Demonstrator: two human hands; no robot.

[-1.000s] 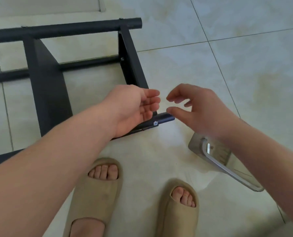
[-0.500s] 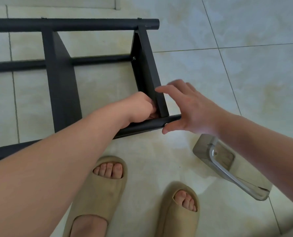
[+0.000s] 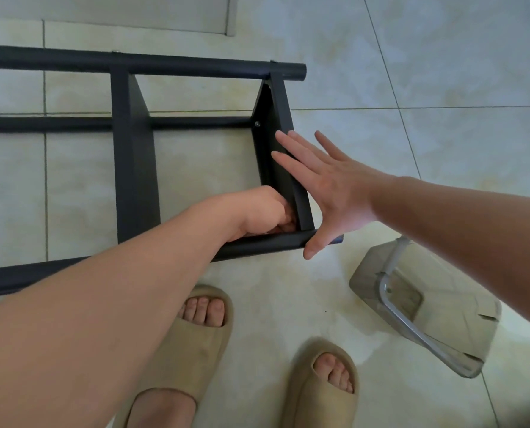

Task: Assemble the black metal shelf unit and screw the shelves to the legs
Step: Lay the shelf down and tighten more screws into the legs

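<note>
The black metal shelf unit [image 3: 134, 168] lies on its side on the tiled floor. Its round legs [image 3: 165, 65] run left to right and its flat shelves stand between them. My left hand [image 3: 259, 213] reaches inside the corner where the end shelf [image 3: 284, 156] meets the near leg [image 3: 267, 247]; its fingers are curled and their tips are hidden behind the shelf. My right hand [image 3: 328, 186] lies flat with straight fingers against the outer face of that end shelf, thumb down by the near leg's end. A screw head [image 3: 257, 124] shows on the shelf at the lower far leg.
A clear plastic bag [image 3: 424, 307] with a silver hex key [image 3: 412, 325] on it lies on the floor at the right. My two feet in beige slippers [image 3: 195, 344] stand just in front of the shelf unit. A floor mat edge [image 3: 165, 13] is at the top.
My left hand has gone from open in front of the shelf to curled inside its corner. My right hand has opened flat and moved up along the end shelf's outer face.
</note>
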